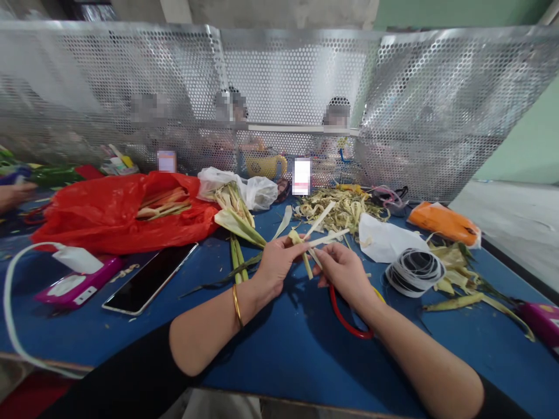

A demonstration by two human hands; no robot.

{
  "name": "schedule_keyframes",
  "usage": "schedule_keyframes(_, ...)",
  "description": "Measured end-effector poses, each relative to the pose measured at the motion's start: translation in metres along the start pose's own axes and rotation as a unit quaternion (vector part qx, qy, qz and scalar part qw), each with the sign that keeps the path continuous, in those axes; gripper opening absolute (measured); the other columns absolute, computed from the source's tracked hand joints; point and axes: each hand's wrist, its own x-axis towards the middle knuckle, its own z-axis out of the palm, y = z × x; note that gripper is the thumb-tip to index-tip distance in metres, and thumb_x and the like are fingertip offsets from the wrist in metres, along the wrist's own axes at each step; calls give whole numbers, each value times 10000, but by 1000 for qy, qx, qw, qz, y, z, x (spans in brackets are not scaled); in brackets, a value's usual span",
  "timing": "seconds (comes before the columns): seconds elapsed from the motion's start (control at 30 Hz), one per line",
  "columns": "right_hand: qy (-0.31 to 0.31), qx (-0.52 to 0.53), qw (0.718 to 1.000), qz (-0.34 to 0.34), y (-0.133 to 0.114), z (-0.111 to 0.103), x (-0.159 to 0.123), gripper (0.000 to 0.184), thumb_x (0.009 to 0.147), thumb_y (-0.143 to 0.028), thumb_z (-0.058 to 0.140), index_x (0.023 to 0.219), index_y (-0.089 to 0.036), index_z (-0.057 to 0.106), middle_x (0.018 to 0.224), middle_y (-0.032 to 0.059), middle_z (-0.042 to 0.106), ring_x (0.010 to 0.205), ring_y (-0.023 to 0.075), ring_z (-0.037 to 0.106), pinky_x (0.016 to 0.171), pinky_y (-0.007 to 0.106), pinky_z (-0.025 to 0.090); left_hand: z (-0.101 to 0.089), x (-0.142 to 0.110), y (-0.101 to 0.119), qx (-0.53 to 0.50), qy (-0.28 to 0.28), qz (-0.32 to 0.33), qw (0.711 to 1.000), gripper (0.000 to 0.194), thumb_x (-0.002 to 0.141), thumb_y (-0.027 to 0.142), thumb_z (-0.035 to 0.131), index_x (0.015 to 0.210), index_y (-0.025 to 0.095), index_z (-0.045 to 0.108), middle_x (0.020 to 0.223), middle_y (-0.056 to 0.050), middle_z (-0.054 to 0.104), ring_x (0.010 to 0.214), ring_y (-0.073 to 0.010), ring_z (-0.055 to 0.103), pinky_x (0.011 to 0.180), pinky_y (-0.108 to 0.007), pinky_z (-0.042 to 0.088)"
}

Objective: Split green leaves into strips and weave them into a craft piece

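Left hand (279,259) pinches crossed pale, flat plant strips (329,238), ends slanting toward the blue tabletop's (279,361) far-right corner, right hand (343,267) pinching another below.

Left hand (277,262): gold bangle (236,305) at the wrist, pinching crossed pale strips (328,238).
Right hand (343,267): fingertips on those same strips.
1 o'clock from the hands: a curly heap of dried scraps (338,212).
3 o'clock: a coil of line (414,259).
5 o'clock: a red loop handle (358,334).
9:30: a red bag (96,215).
12 o'clock: a perforated screen (297,64) behind the blue table (271,361).
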Motion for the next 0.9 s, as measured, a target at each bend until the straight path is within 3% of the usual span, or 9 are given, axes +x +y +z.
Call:
schedule_keyframes(0.1,-23,-65,995,-74,-6,1,-9,124,880,-310,475,930,-211,532,678,-13,677,449,126,602,479,231,463,-3,4,2,-17,41,-8,999,292,536,192,803,799,116,702,655,10,653,562,-91,585,548,-192,476)
schedule_keyframes(0.17,-39,-155,973,-166,-11,-1,-15,211,889,-238,446,1075,-213,543,767,10,696,566,142,643,575,245,485,-5,6,2,-14,33,-22,999,276,547,201,789,790,117,689,637,5,649,533,-98,577,503,-200,470)
schedule_keyframes(0.27,-97,-237,930,-263,-18,-3,-20,264,887,-161,411,1057,-201,610,870,49,707,759,163,668,695,257,489,-7,6,0,19,16,-31,999,276,564,207,775,801,124,660,637,-11,666,484,-104,563,427,-195,428)
schedule_keyframes(0.37,-131,-213,925,-285,-19,-6,-18,296,863,-109,410,1037,-194,633,926,49,714,813,154,668,725,242,491,-7,5,0,51,18,-20,998,286,559,187,778,796,131,628,617,-7,667,473,-105,566,420,-184,413)
schedule_keyframes(0.43,-108,-196,930,-291,-18,-9,-16,266,858,-118,443,1012,-199,645,903,35,719,788,149,666,711,234,489,-6,3,0,65,3,-7,998,275,555,192,786,767,132,621,596,0,659,479,-105,574,450,-189,433)
schedule_keyframes(0.53,-4,-212,928,-308,-17,-15,-11,188,887,-201,486,910,-206,673,849,37,704,773,160,649,705,242,470,-3,0,1,83,-45,-2,996,258,551,208,800,727,132,627,619,-2,666,509,-119,607,512,-214,473)
schedule_keyframes(0.67,117,-310,905,-267,-15,-23,-3,237,910,-307,468,807,-198,653,844,68,666,764,183,608,655,261,412,0,-4,1,97,-94,-12,991,197,575,222,792,668,134,642,627,-6,668,533,-130,627,574,-245,502)
schedule_keyframes(0.8,77,-433,888,-131,-12,-25,4,263,919,-335,419,764,-204,587,613,19,591,548,154,495,510,257,255,-1,-7,1,111,-131,-34,985,225,581,281,812,669,131,670,648,-26,687,533,-132,632,587,-241,493)
schedule_keyframes(0.9,63,-474,872,-105,-13,-22,4,241,913,-307,413,750,-206,559,605,13,571,540,143,461,508,262,198,-1,-8,1,102,-142,-53,983,286,582,353,822,703,133,684,684,-39,694,549,-133,639,606,-249,503)
